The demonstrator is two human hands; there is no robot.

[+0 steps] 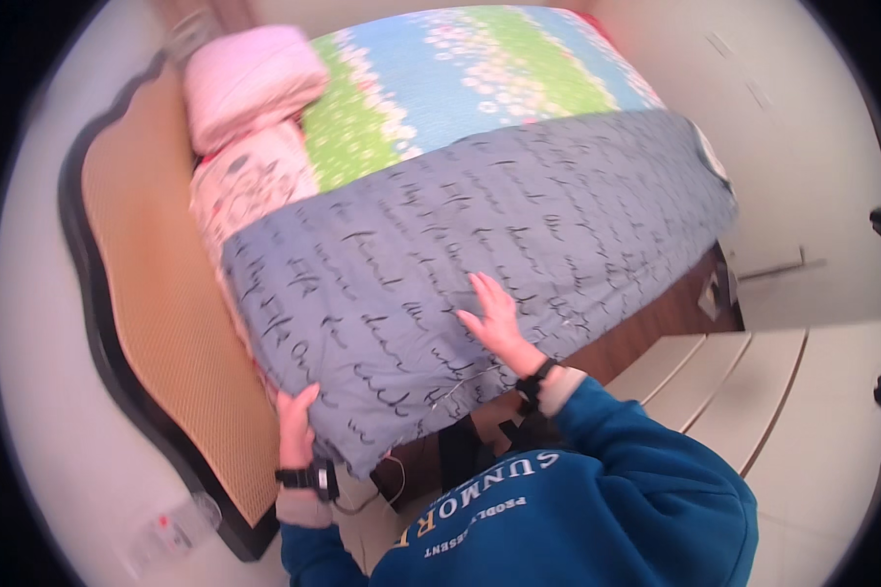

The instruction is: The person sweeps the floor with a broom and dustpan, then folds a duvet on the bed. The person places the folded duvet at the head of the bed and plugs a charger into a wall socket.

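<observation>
A grey-blue quilt (426, 293) with black script print lies folded lengthwise along the near side of the bed. My right hand (495, 319) is spread palm down at the middle of its near half, touching or just above the cloth. At the quilt's near corner by the headboard, my left hand (297, 425) has its thumb over the edge. Its other fingers are partly hidden, so a grip on the cloth is unclear. Light creases run through the fabric, and its near edge hangs over the bed's side.
The dark-framed headboard (169, 279) stands close on the left. A folded pink quilt (253, 84) sits on a pink patterned pillow (253, 172). Beyond lies a flowered green-and-blue bed sheet (440, 81). White cables (396, 484) hang below the quilt. A slatted white panel (712, 389) is at right.
</observation>
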